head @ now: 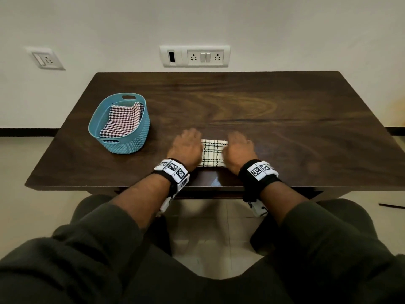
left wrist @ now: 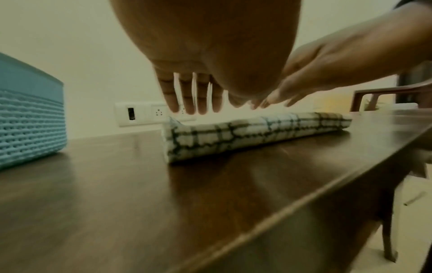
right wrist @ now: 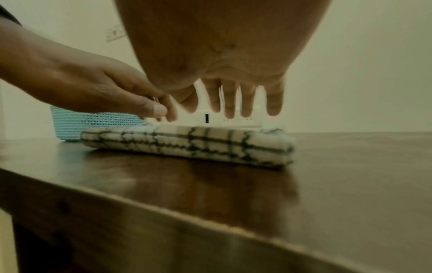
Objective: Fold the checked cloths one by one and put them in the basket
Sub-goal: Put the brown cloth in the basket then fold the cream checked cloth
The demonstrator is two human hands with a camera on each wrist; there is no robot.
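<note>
- Dark-sleeved forearms with marker-printed wrist bands reach over the near edge of the table (head: 274,110), framing a folded white checked cloth (head: 213,152) that lies flat near that edge, between the two hands.
- Left hand (head: 186,148) and right hand (head: 238,150) flank the cloth with fingers straight and slightly spread; the wrist views show the fingertips hanging just above it, gripping nothing.
- Thick, soft and several layers deep, the cloth looks light and limp, likely to sag or spring open if lifted by one corner.
- Best hold, by this judgement: slide fingers under both long folded sides, thumbs on top, and carry it level.
- Well apart to the left stands the blue basket (head: 140,137), already holding a red-and-dark checked cloth (head: 120,123) that leans up its far wall.
</note>
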